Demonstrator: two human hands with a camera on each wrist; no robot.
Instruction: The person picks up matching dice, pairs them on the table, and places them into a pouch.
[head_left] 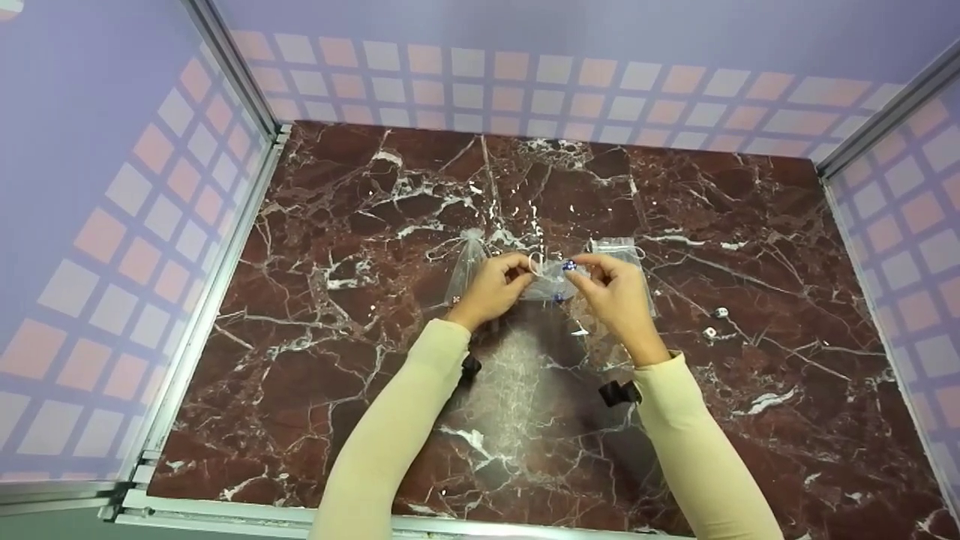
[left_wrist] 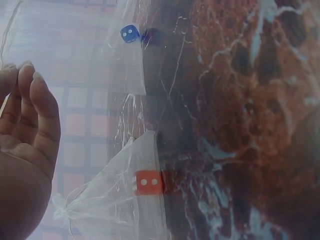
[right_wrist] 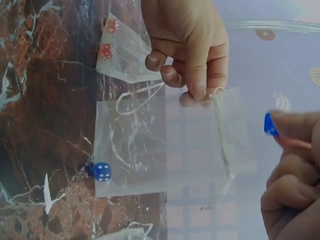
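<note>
My left hand (head_left: pixel 495 286) pinches the mouth of a sheer white drawstring pouch (right_wrist: pixel 140 145), which lies beneath and between the hands. Inside its lower end sits one blue die (right_wrist: pixel 102 171), also visible in the left wrist view. My right hand (head_left: pixel 621 296) pinches another blue die (right_wrist: pixel 270 124) between thumb and index finger, just right of the pouch's mouth and apart from it. Beside my left hand lies a second pouch (left_wrist: pixel 105 205), its neck drawn tight, with red dice (right_wrist: pixel 106 51) in it.
A third sheer pouch (head_left: pixel 616 245) lies partly hidden behind my right hand. Farther right, a white die with a red dot (head_left: pixel 710 333) and another white die (head_left: pixel 721 313) rest on the dark red marbled tabletop (head_left: pixel 300 405). Panel walls (head_left: pixel 90 247) enclose the back and sides.
</note>
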